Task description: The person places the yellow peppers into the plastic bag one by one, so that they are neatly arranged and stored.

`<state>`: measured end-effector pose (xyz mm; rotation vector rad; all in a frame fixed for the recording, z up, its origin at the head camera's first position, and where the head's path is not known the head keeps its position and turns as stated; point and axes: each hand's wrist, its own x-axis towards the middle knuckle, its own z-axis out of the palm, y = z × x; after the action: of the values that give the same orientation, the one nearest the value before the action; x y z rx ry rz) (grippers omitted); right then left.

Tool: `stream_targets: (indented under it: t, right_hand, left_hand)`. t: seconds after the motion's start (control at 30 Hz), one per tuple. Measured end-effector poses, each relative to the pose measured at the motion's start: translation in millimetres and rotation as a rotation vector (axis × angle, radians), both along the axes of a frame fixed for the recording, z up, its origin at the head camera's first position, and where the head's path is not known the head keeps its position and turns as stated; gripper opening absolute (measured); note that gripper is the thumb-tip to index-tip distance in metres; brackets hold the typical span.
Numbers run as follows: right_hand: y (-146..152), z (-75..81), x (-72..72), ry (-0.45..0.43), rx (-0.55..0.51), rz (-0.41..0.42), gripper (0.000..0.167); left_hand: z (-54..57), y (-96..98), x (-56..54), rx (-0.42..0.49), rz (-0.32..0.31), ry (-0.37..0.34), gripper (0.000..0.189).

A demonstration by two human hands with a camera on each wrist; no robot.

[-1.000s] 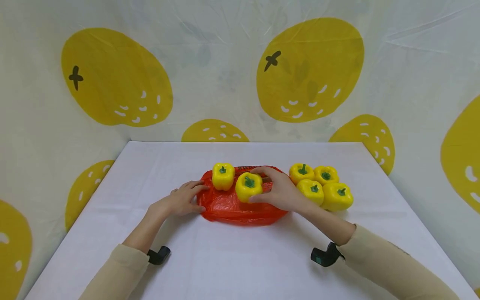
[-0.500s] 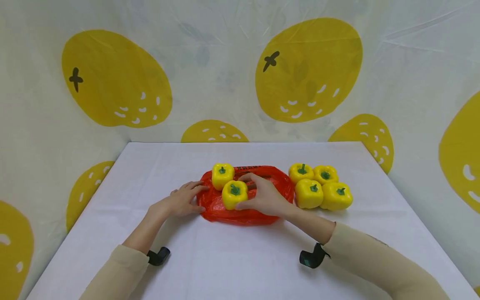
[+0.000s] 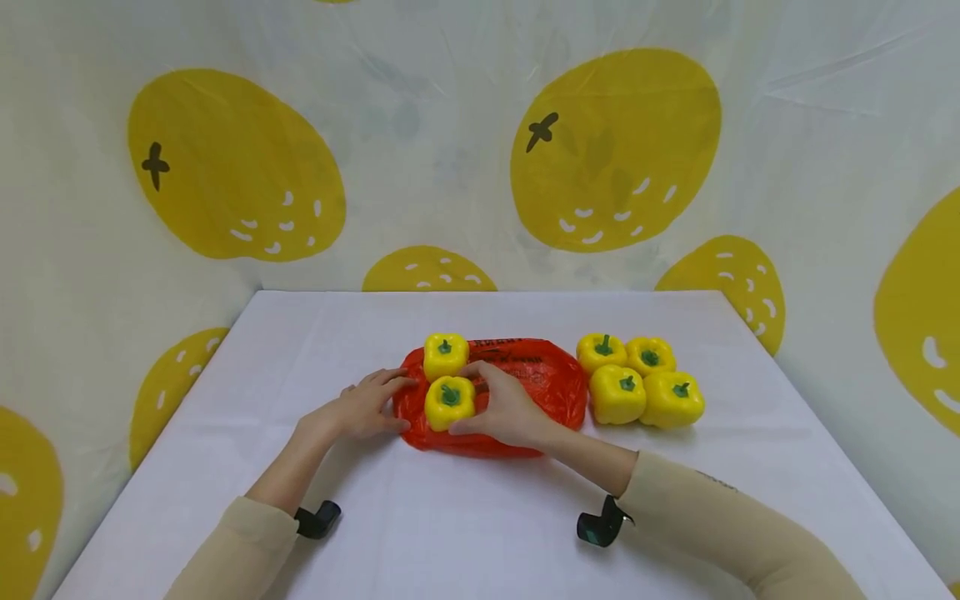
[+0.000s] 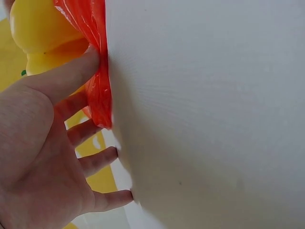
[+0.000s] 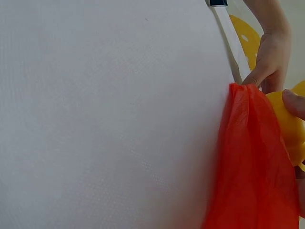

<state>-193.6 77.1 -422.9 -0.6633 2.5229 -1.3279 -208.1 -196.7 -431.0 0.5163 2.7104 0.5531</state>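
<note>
A red plastic bag (image 3: pixel 543 392) with dark print lies flat on the white table. My right hand (image 3: pixel 510 410) holds a yellow bell pepper (image 3: pixel 450 403) between thumb and fingers at the bag's left part. Just behind it, on the bag, stands another yellow bell pepper (image 3: pixel 446 357). My left hand (image 3: pixel 365 406) touches the bag's left edge. In the left wrist view the thumb and fingers of my left hand (image 4: pixel 38 157) are spread along the bag's rim (image 4: pixel 100 90). The right wrist view shows the front side of the red bag (image 5: pixel 255 157), with part of a pepper (image 5: pixel 286 126) above it.
Several more yellow bell peppers (image 3: pixel 618 395) stand grouped on the table right of the bag. A white cloth covers the table (image 3: pixel 450 517). Behind it hangs a pale curtain (image 3: pixel 435 150) printed with large yellow fruit. Black wrist cameras (image 3: pixel 600 523) sit at both cuffs.
My right hand has moved left and a little toward me with the pepper, from mid-bag to in front of the other pepper. My left hand has stayed at the bag's edge.
</note>
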Motion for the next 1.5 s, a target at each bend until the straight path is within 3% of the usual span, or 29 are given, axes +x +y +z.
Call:
stream_targets:
  t: [0.47, 0.77, 1.5]
  right_hand:
    - [-3.0, 1.8, -1.3, 0.066, 0.073, 0.035, 0.074]
    - [-7.5, 0.9, 1.6, 0.086, 0.076, 0.000, 0.075]
    - [-4.7, 2.8, 0.4, 0.150, 0.121, 0.006, 0.076]
  left_hand:
    - [0.2, 0.9, 1.5, -0.006, -0.007, 0.023, 0.068]
    - [2.4, 0.9, 2.0, 0.003, -0.008, 0.014, 0.068]
    - [3.8, 2.3, 3.7, 0.014, 0.013, -0.001, 0.069]
